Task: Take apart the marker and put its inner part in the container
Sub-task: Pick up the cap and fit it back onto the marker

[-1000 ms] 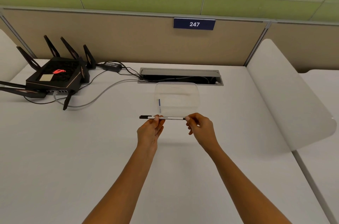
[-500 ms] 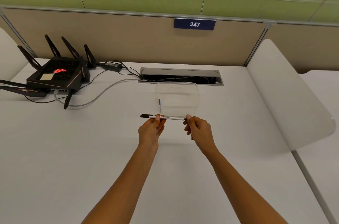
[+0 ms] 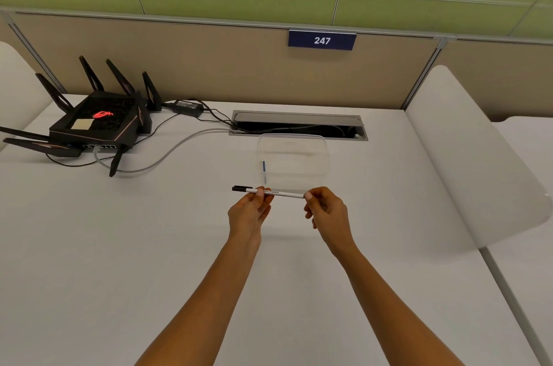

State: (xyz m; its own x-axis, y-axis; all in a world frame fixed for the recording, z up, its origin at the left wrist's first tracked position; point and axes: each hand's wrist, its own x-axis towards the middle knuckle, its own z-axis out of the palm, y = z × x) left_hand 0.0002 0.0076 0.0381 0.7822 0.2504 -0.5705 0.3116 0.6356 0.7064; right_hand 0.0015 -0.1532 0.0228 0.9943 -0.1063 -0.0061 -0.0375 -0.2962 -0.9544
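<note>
**Marker held level, container right behind it**

Marker [image 3: 269, 192] sits pinched between left hand [image 3: 249, 213] and right hand [image 3: 327, 214] above bare desk [image 3: 119, 246]. Clear container [image 3: 293, 162] just behind at 12 o'clock; router [image 3: 95, 123] well clear at 10.

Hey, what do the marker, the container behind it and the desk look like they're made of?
The marker looks like smooth plastic: a white barrel with small print and a black cap. The container looks like clear, slightly frosted plastic, since the desk shows through its walls. The desk has a flat matte white top, probably laminate, though the look leaves that open.
</note>
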